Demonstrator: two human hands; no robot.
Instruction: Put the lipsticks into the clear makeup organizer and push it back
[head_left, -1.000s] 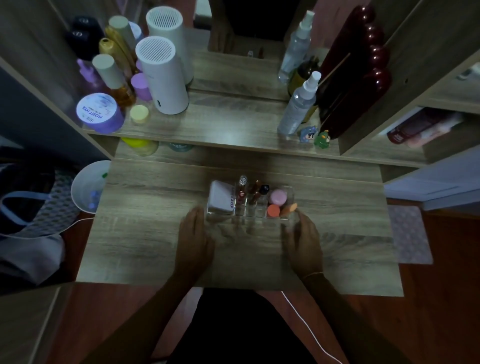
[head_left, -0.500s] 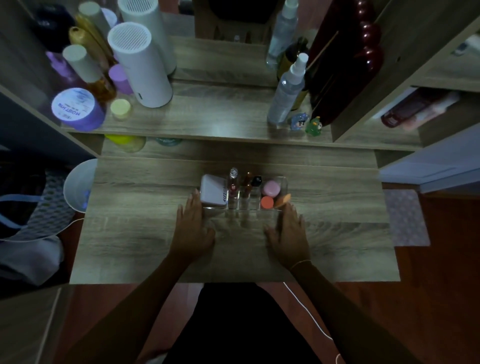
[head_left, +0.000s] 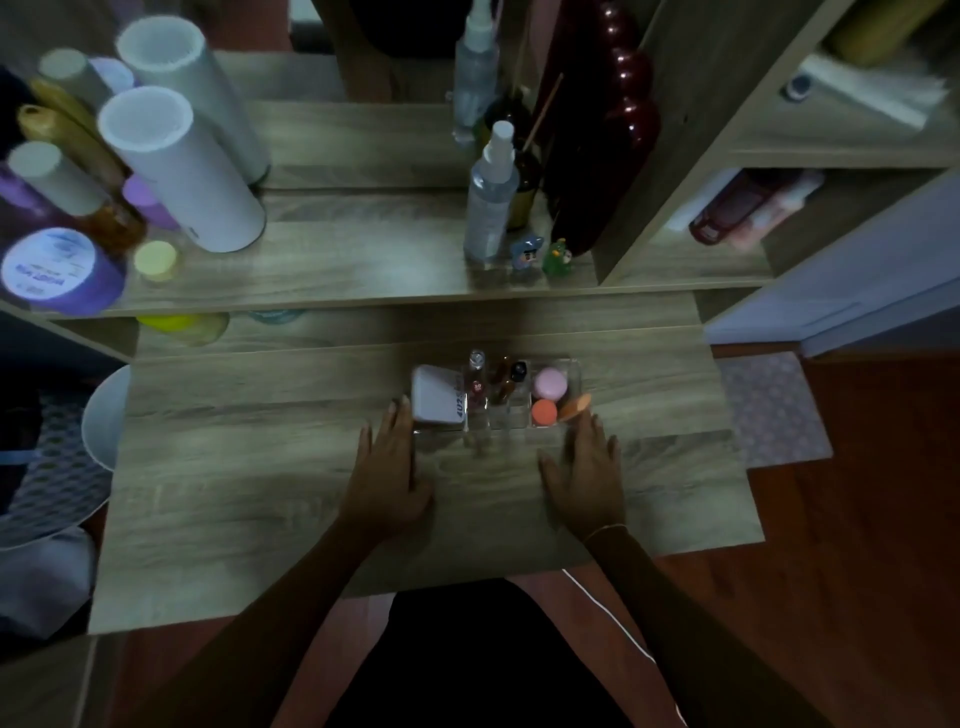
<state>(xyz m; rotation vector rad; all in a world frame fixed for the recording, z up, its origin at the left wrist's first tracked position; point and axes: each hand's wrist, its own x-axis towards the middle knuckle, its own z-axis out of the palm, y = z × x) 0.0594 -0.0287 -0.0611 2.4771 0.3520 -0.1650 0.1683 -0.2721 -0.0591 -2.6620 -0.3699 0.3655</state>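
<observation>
The clear makeup organizer (head_left: 574, 371) stands on the wooden desk (head_left: 260, 467), a little past its middle. Several lipsticks (head_left: 501, 382) stand upright in its middle slots, with a white compact (head_left: 434, 397) at its left end and pink and orange sponges (head_left: 549, 397) at its right end. My left hand (head_left: 387, 467) lies flat on the desk, fingertips against the organizer's near left corner. My right hand (head_left: 584, 473) lies flat too, fingertips at the near right corner. Neither hand holds anything.
A raised shelf (head_left: 337, 270) runs behind the desk, with a white cylinder (head_left: 182, 171), a purple jar (head_left: 57, 270), a spray bottle (head_left: 488, 202) and two small figurines (head_left: 543, 254). A dark red vase (head_left: 602, 130) stands by the right cabinet. A white bowl (head_left: 104, 415) sits off the left edge.
Both hands and the organizer have slid away from me toward the shelf. The fingers have flattened against its front corners.
</observation>
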